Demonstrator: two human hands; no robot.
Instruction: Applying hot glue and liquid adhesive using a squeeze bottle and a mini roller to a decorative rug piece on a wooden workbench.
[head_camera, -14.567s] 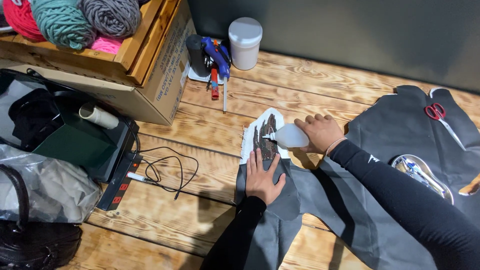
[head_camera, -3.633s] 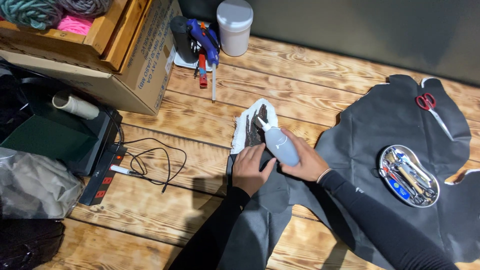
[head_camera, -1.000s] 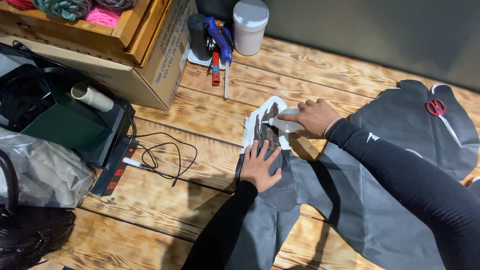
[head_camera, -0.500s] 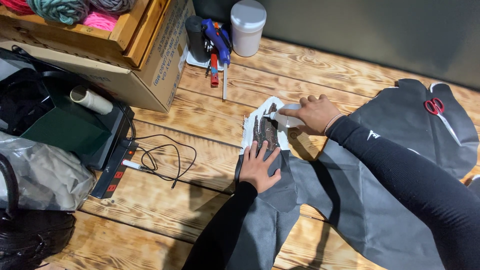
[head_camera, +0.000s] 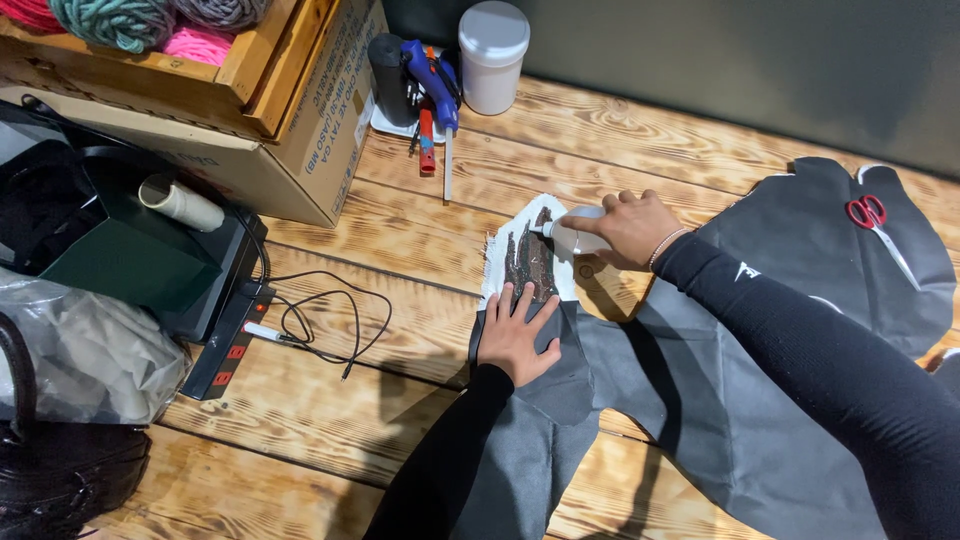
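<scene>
Glue bottle (head_camera: 578, 233) gripped in right hand (head_camera: 630, 228), nozzle down on white patch (head_camera: 530, 262) at frame centre; left hand (head_camera: 517, 335) spread flat, pinning grey fabric (head_camera: 640, 400), probably against slipping.

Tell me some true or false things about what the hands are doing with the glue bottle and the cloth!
1. The right hand holds a white squeeze bottle. True.
2. The left hand holds the red scissors. False: it lies flat on the grey fabric; the red scissors lie apart on the far right.
3. The bottle's tip points at a white cloth patch streaked with brown. True.
4. The white jar is lying on its side. False: it stands upright by the blue glue gun.
5. Yarn balls sit in a wooden crate. True.
</scene>
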